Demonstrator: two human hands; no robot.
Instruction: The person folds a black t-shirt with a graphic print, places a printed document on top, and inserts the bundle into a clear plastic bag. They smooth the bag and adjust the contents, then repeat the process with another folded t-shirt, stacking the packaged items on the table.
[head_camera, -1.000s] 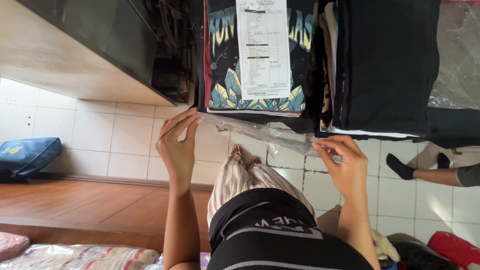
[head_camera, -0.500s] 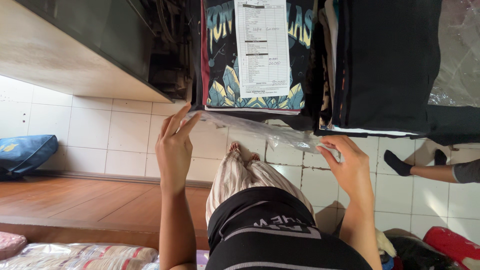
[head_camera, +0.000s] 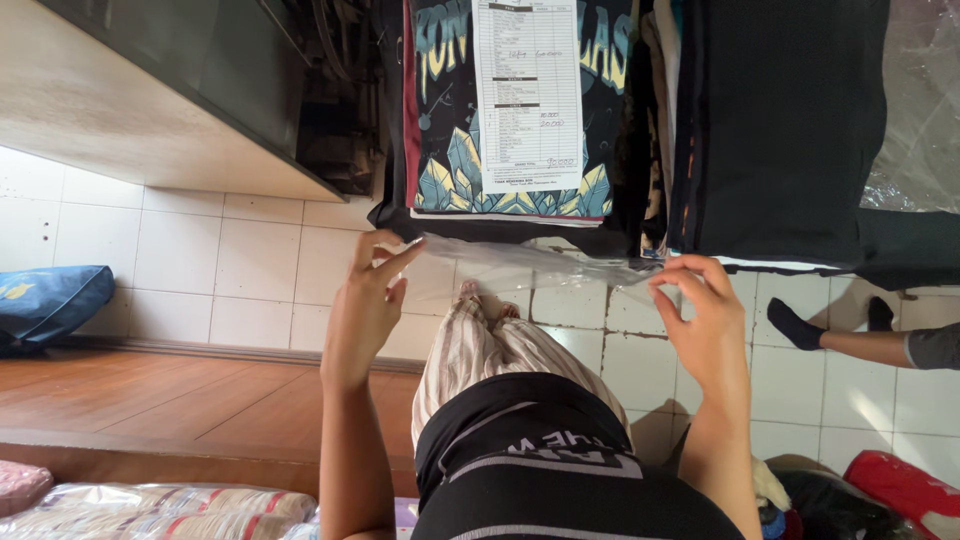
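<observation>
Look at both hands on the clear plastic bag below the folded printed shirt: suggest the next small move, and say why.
Probably spread the bag's edge open. The left hand and right hand each pinch one end of the clear plastic bag, which looks flat and stretched between them, just below the folded printed shirt with a paper sheet on it.

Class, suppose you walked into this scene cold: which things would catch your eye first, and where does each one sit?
First, the black printed T-shirt at top centre, with a white paper form lying on it. Just below, the left hand and right hand pinch the two ends of a clear plastic bag stretched between them over the white tiled floor. At the right edge, another person's dark-socked foot rests on the tiles.
</observation>
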